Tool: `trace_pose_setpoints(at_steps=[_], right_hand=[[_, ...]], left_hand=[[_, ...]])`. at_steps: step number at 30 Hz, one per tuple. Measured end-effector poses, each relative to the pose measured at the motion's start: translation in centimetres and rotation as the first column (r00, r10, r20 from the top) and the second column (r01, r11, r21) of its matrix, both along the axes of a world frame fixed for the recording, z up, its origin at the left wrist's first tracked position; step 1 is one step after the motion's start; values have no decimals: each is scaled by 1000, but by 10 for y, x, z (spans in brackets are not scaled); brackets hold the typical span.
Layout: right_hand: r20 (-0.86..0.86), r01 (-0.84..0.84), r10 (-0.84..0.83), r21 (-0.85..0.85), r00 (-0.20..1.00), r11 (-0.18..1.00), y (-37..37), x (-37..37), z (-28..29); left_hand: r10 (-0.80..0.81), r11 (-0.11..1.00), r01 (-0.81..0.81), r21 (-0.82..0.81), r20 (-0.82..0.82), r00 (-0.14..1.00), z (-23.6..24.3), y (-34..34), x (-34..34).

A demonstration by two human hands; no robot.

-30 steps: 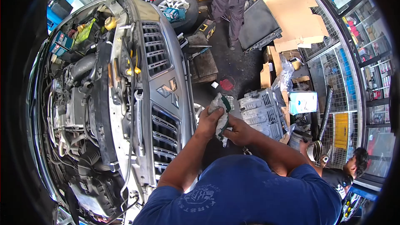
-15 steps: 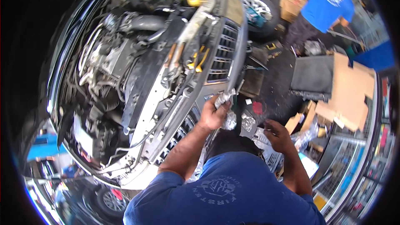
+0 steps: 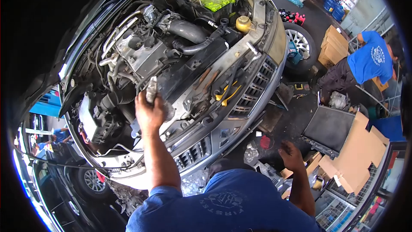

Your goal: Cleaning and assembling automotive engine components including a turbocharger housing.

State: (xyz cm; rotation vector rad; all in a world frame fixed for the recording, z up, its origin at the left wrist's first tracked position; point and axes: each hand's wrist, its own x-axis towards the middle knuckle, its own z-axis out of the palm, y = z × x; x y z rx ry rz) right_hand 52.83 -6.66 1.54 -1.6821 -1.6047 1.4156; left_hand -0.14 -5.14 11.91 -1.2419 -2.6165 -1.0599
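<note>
Over open engine bay [image 3: 171,60] of car, hood up, in cluttered workshop: dark oily floor [image 3: 296,116], flattened cardboard [image 3: 360,150] and black radiator [image 3: 328,129] right of front grille [image 3: 249,99]; another person in blue shirt [image 3: 369,60] beside wheel [image 3: 298,41]. Left hand [image 3: 148,111] raised above bay's front edge, clenched around crumpled grey rag [image 3: 151,90]. Right hand [image 3: 291,154] low above floor, fingers spread, holding nothing.

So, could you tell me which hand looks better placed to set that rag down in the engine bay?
The left hand, probably: it already grips the rag over the engine bay. The right hand hangs empty, low beside the front grille, away from the engine.
</note>
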Motion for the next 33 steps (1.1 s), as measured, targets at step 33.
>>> trace_pose_setpoints(at_steps=[33], right_hand=[[272,-604,541,299,796,739,369,-158,47]], left_hand=[[230,937,-284,-204,-255,939,-59,1,10]])
